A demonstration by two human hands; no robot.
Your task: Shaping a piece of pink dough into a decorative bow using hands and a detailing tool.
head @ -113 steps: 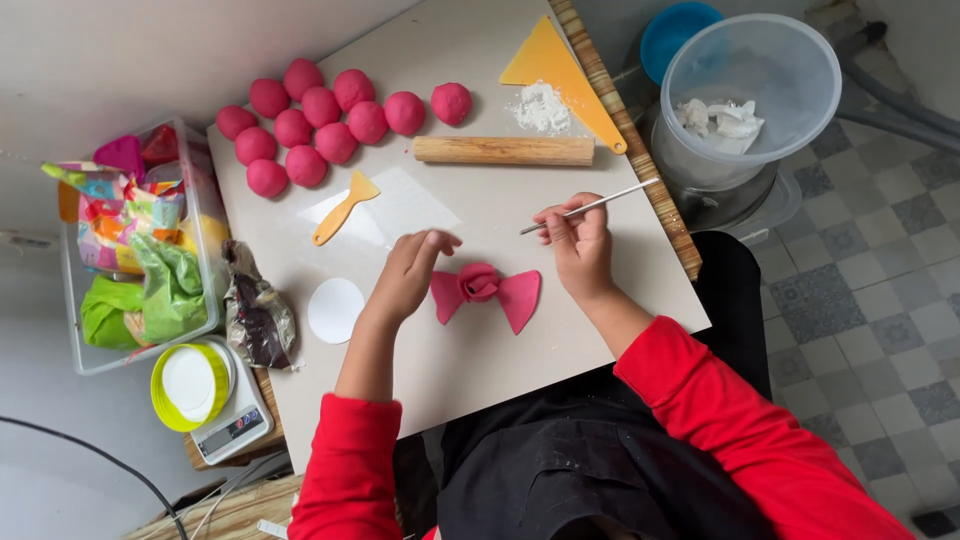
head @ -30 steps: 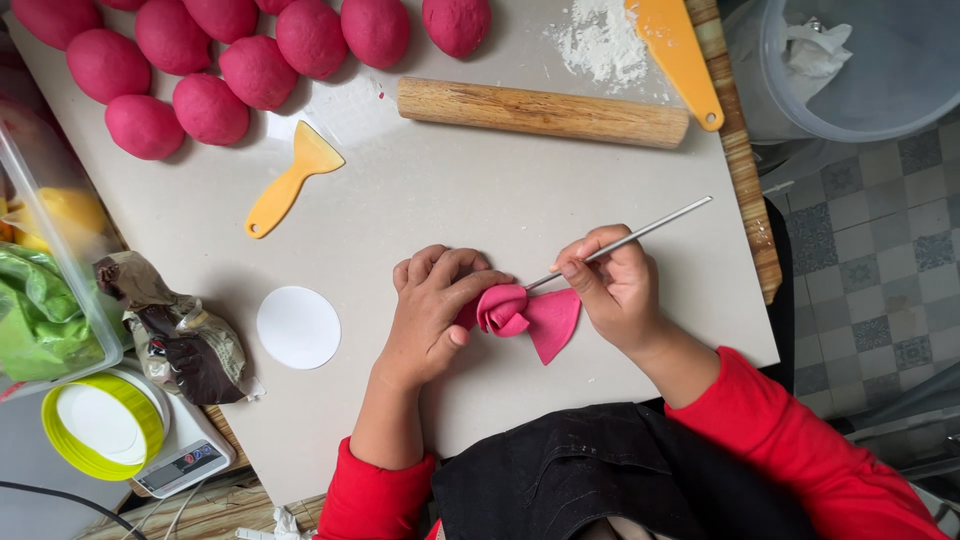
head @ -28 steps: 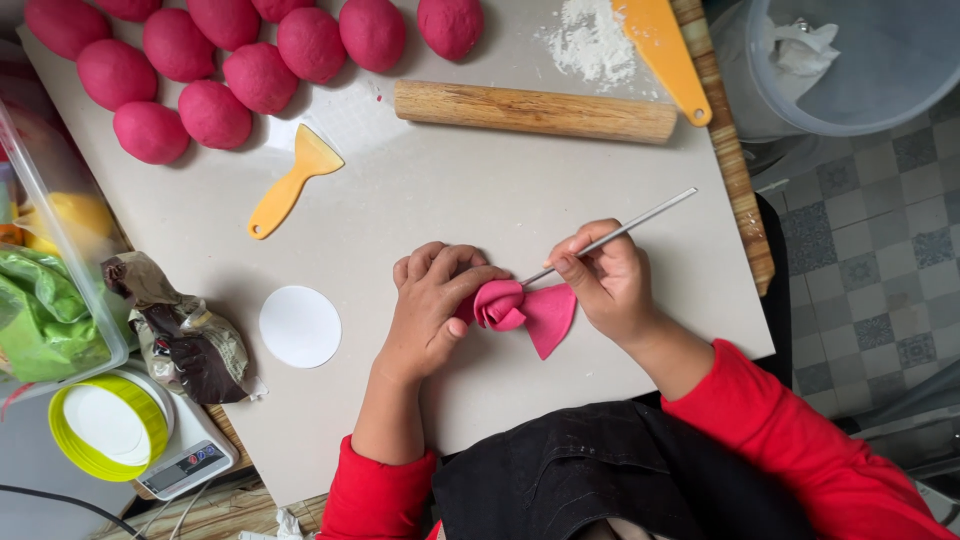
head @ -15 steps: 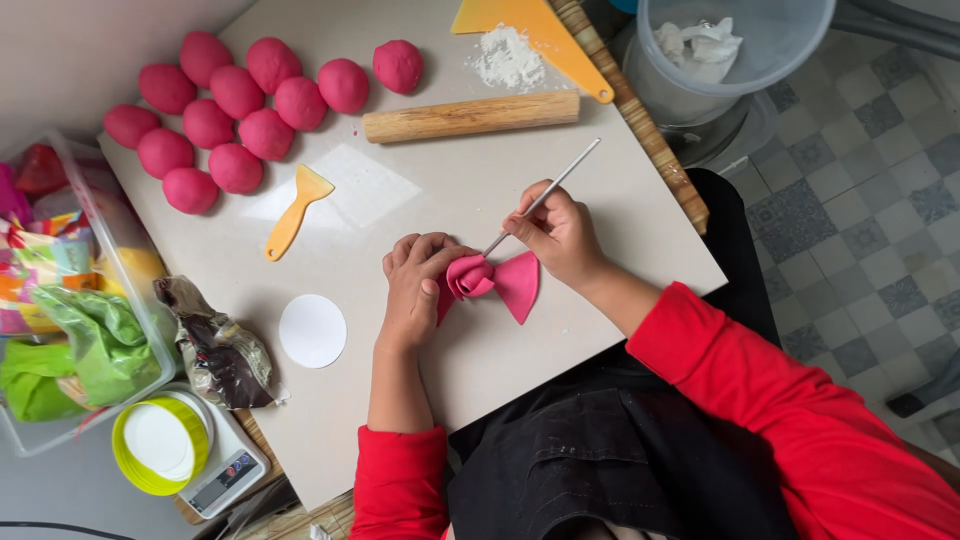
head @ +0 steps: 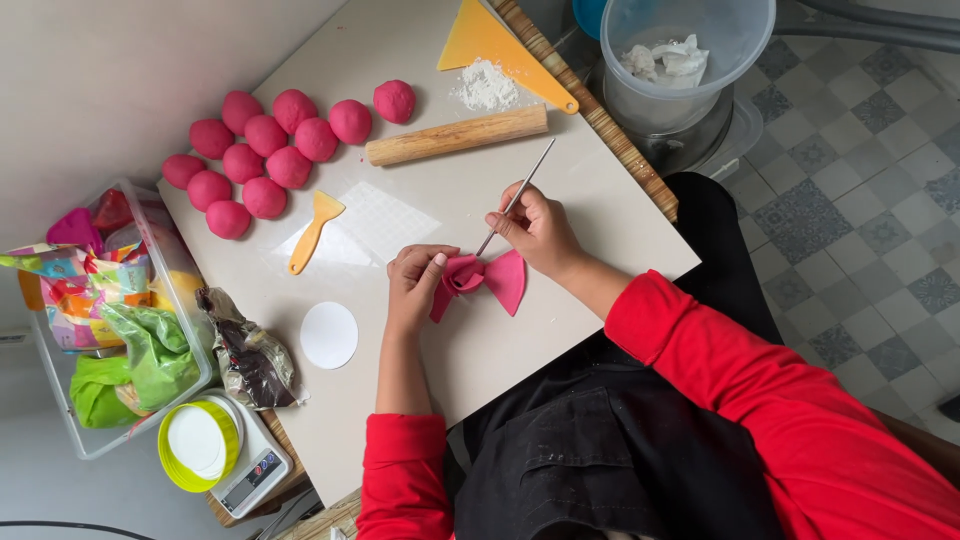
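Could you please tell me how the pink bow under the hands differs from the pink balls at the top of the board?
The pink bow is flattened and folded; the pink balls are round lumps. The left hand presses the bow; the balls lie untouched. One bow, about a dozen balls. Both look the same pink.

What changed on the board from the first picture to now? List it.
The left hand moved from resting flat beside the pink bow to gripping its left loop. The right hand brought the thin stick down from hovering level to the bow's centre knot, tip in the folds. The bow kept its place. The pink balls, rolling pin, small scraper and white disc stayed put.
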